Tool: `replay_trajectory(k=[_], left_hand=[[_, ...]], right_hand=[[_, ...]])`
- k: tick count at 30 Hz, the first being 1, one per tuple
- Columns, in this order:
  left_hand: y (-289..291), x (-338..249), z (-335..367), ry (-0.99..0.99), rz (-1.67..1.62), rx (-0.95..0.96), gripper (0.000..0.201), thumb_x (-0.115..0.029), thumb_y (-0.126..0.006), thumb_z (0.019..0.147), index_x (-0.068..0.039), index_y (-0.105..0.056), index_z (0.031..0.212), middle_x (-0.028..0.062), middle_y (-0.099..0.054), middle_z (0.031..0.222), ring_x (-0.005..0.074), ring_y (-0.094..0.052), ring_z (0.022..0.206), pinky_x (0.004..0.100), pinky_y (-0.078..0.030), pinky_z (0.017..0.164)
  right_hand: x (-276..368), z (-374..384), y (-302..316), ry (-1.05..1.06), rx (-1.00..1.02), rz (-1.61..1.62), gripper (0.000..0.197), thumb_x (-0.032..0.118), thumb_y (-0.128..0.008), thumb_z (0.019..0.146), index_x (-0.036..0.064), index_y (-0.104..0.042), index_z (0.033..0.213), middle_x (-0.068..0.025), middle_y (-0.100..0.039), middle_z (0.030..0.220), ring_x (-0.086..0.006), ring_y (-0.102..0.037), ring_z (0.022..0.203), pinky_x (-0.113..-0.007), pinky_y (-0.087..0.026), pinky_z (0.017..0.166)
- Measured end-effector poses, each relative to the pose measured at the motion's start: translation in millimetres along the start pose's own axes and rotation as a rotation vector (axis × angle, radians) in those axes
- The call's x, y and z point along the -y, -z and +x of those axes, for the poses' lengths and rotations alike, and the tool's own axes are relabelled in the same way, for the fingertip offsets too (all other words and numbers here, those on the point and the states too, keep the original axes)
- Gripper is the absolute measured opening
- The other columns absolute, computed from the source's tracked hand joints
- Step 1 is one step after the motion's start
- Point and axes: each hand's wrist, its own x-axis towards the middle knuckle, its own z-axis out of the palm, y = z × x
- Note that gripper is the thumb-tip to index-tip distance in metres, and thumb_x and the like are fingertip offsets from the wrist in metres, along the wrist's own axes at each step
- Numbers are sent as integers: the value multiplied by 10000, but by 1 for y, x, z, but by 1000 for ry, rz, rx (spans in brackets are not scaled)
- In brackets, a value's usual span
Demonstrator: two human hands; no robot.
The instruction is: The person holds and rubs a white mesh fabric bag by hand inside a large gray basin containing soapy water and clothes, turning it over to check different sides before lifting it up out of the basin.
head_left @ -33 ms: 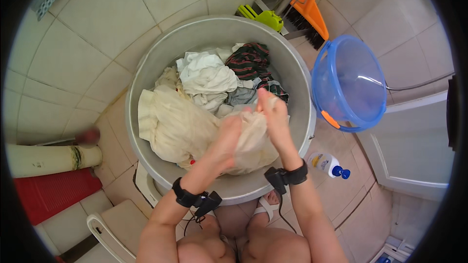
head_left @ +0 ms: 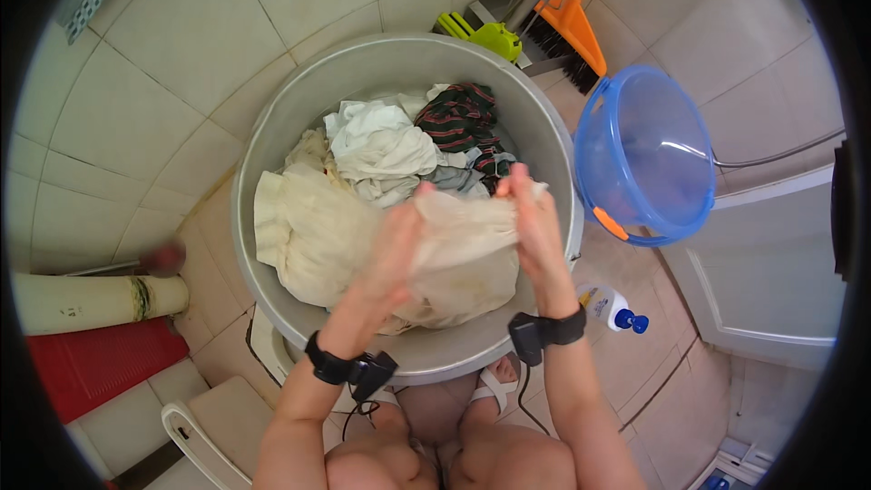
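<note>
Between my hands a wet, cream-white cloth garment (head_left: 466,234) is stretched over the near part of a big round grey metal basin (head_left: 535,118). My left hand (head_left: 388,252) grips its left side, slightly blurred. Around its right edge my right hand (head_left: 539,229) is closed, fingertips pointing away from me. A cream garment (head_left: 304,231) lies heaped to the left of my left hand. Farther back in the basin are a crumpled white garment (head_left: 379,141), a dark striped cloth (head_left: 455,116) and a grey cloth (head_left: 456,180).
Right of the basin stands a blue plastic bucket (head_left: 599,159); nearer lies a white bottle with a blue pump (head_left: 601,305). An orange broom (head_left: 575,29) and green-handled tool (head_left: 494,38) lean behind. At left are a red washboard-like panel (head_left: 109,358) and a pale pipe (head_left: 100,298).
My hands have moved apart, the left one leftward and the right one slightly right. The cloth, bunched between them before, is now pulled wider.
</note>
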Motion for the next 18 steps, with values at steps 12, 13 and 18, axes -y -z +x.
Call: replay_trajectory(k=[12, 13, 18], left_hand=[[19, -72, -25, -308, 408, 120, 186, -248, -367, 994, -104, -471, 936, -51, -467, 844, 20, -449, 782, 191, -407, 690], [26, -74, -27, -326, 450, 138, 193, -257, -364, 995, -105, -472, 941, -49, -476, 847, 22, -453, 782, 190, -405, 689], [18, -76, -40, -318, 350, 206, 239, -314, -361, 992, -101, -467, 961, -28, -511, 858, 32, -474, 784, 197, -409, 701]], right_hand=[[37, -55, 43, 121, 131, 90, 458, 376, -332, 992, 12, -565, 838, -13, -570, 775, -64, -526, 698, -218, -443, 642], [40, -58, 41, 127, 131, 95, 461, 378, -329, 991, 10, -562, 840, -14, -568, 773, -65, -524, 694, -219, -443, 640], [50, -68, 35, 137, 169, 130, 479, 392, -320, 986, -2, -558, 855, -27, -574, 777, -75, -533, 688, -223, -454, 633]])
